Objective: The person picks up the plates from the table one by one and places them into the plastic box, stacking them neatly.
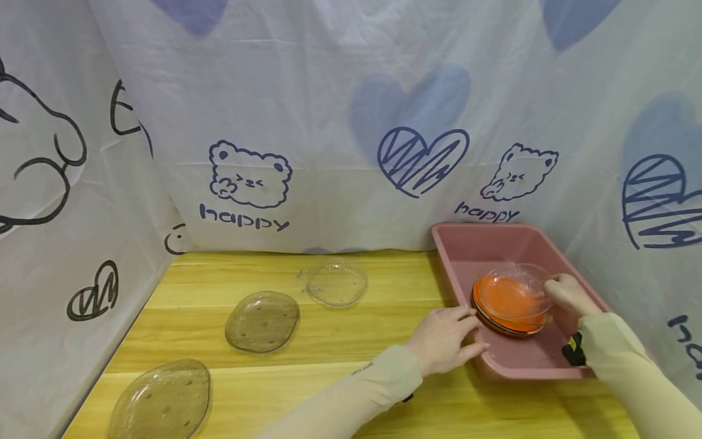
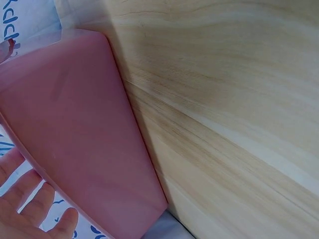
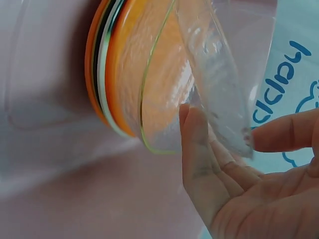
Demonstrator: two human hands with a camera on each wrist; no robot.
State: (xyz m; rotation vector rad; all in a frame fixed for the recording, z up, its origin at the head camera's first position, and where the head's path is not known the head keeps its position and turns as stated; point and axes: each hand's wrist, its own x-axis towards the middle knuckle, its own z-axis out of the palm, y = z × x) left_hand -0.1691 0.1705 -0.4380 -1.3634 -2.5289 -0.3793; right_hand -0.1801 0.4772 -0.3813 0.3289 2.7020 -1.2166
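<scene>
In the head view my right hand (image 1: 570,294) pinches the edge of a clear plate (image 1: 529,275) over a stack of plates in a pink bin (image 1: 548,360). An orange plate (image 1: 501,296) shows through it near the top of the stack. From the right wrist view, the clear plate (image 3: 214,74) is tilted between thumb and fingers. Another clear plate with a yellowish rim (image 3: 141,104) lies beneath it, over orange, white and dark rims. My left hand (image 1: 445,339) touches the bin's left rim, its fingers loosely spread (image 2: 37,204).
On the wooden table (image 1: 340,341) to the left lie a clear plate (image 1: 337,283) and two brownish see-through plates, one mid-table (image 1: 262,322) and one nearer (image 1: 164,399). Printed white cloth (image 1: 329,122) hangs behind and at both sides, close to the bin.
</scene>
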